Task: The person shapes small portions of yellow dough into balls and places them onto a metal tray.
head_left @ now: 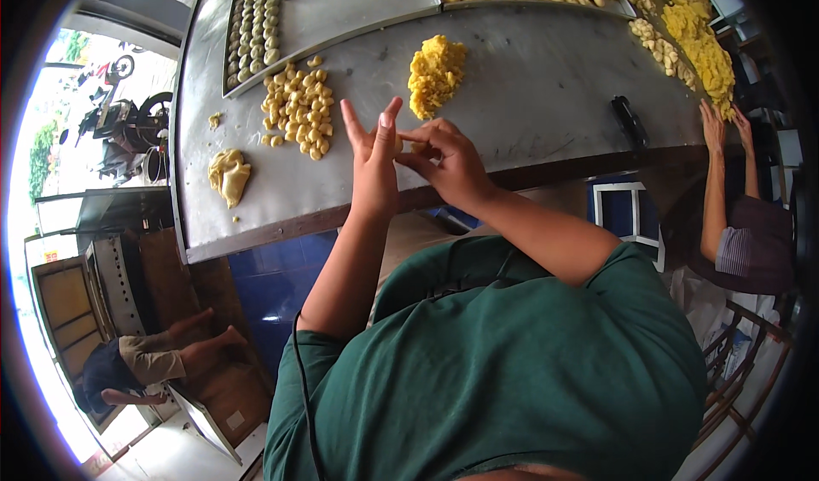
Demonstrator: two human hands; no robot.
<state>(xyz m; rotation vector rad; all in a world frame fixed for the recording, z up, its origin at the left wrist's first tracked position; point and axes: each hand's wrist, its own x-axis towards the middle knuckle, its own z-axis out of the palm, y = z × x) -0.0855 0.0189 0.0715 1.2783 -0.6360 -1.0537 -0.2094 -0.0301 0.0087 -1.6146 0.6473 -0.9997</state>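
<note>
My left hand (374, 167) is raised over the table's near edge, its fingers spread apart. Against its palm side, my right hand (452, 161) has bent fingers and thumb pinched together. A small yellowish piece of dough (399, 145) shows between the two hands, mostly covered by fingers. Just beyond them sits a crumbly yellow heap of filling (435, 73). Left of my hands lies a pile of small dough balls (299, 110). Farther left is a larger, smooth lump of dough (229, 177), with a small scrap of dough (215, 121) behind it.
Trays (358, 30) with rows of round pieces line the metal table's (529, 88) far side. A black object (629, 121) lies to the right. Another person's hands (721, 122) touch a large yellow mound (699, 50). A person (141, 366) is at lower left; motorbikes (128, 122) stand outside.
</note>
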